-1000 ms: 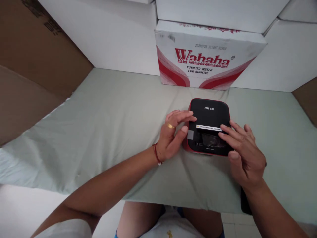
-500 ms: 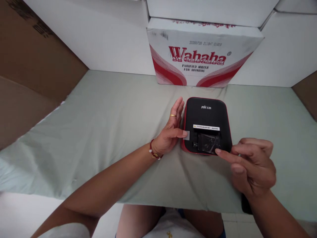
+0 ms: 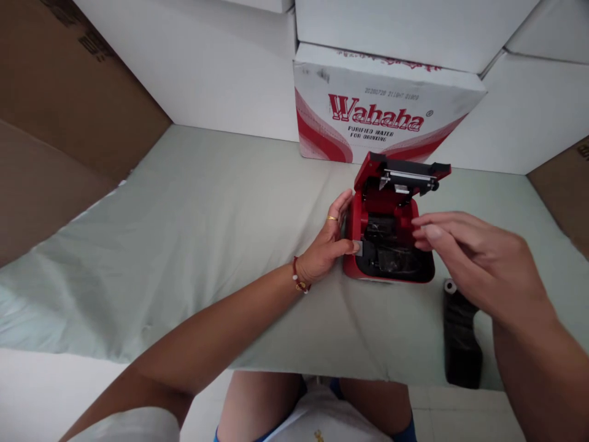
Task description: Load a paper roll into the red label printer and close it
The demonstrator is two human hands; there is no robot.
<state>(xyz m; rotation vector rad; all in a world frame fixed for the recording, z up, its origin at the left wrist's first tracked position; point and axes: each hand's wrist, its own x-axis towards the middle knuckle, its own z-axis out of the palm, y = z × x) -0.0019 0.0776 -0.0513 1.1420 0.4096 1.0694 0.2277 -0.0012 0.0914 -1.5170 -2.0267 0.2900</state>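
A small red and black printer (image 3: 389, 258) sits on the pale green cloth (image 3: 207, 245), its lid (image 3: 400, 174) swung up and back so the red inside shows. My left hand (image 3: 329, 245) rests flat against the printer's left side, thumb pressing a grey button at the corner, fingers stretched out. My right hand (image 3: 478, 258) hovers over the printer's right side with the fingers extended and close together, holding nothing I can see.
A dark object with a white end (image 3: 460, 334) lies on the cloth right of the printer, near the front edge. A red and white Wahaha carton (image 3: 381, 110) stands just behind the printer among white boxes. Brown cardboard (image 3: 59, 110) walls the left side.
The printer's lid has sprung open and tipped back. My right hand has risen from the printer's front edge to above its right side. The left thumb stays on the side button.
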